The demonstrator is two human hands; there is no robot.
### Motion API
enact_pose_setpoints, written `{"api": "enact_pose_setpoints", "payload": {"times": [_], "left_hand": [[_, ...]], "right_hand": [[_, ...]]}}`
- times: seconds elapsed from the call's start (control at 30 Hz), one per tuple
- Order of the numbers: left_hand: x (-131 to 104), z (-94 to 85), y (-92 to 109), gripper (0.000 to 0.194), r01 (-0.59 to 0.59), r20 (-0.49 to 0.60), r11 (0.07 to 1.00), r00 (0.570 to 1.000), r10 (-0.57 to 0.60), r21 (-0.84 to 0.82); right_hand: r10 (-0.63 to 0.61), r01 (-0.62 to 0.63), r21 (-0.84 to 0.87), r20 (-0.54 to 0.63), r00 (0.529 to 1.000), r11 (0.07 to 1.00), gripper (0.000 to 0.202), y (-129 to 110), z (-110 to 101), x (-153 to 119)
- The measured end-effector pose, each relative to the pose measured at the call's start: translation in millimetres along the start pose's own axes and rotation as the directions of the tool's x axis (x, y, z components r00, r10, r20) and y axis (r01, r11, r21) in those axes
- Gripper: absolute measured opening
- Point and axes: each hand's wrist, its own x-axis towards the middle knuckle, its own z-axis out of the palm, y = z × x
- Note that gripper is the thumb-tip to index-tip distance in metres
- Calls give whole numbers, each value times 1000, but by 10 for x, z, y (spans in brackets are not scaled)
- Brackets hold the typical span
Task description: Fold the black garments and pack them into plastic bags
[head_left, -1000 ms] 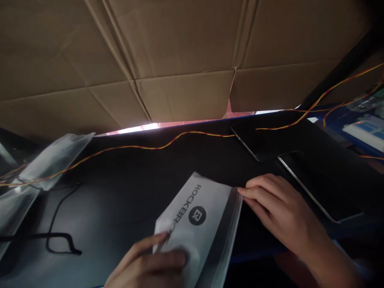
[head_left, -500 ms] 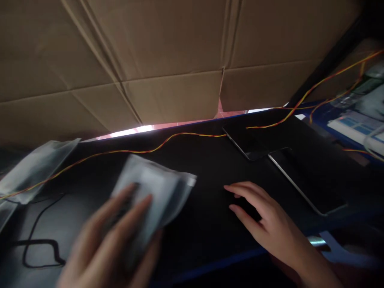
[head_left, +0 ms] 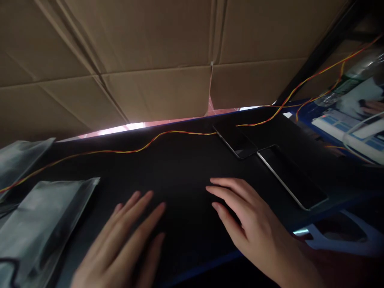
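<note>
My left hand [head_left: 120, 244] is over the dark tabletop [head_left: 159, 168], fingers apart and nothing in it. To its left lies a frosted plastic pouch [head_left: 39, 220], flat and apart from the fingers; what it contains is not clear. My right hand [head_left: 249, 224] is empty too, its fingers stretched and slightly bent above the table. Right of it lies a dark-screened phone [head_left: 294, 176] with a silver edge. A second dark phone [head_left: 235, 140] lies just behind, its corner close to the first.
A red-and-yellow twisted wire [head_left: 171, 132] runs across the table. Cardboard [head_left: 156, 48] stands along the back edge. Another frosted pouch [head_left: 21, 160] lies at far left. At right are a clear plastic bottle [head_left: 357, 76], a white-and-blue box [head_left: 345, 132] and, lower down, a pale blue plastic handle [head_left: 327, 240].
My left hand has let go of the frosted pouch, which now lies on the table at left. My right hand stays empty near the phones. The view has shifted a little right.
</note>
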Motion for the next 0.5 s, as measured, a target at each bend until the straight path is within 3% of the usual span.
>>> {"api": "enact_pose_setpoints", "payload": {"times": [0.1,0.23,0.5], "left_hand": [[201,252,196,61,3,124,995,992,-16,104],[200,505,217,73,-18,214,971,976,-34,239],[180,479,262,70,19,296,966,950,-97,257]], "right_hand": [[-53,58,-110,49,997,992,48,-64,127,32],[-56,93,-212,174,983,973,61,-10,319,-6],[-57,99,-255,167,984,962,60,47,372,-29]]}}
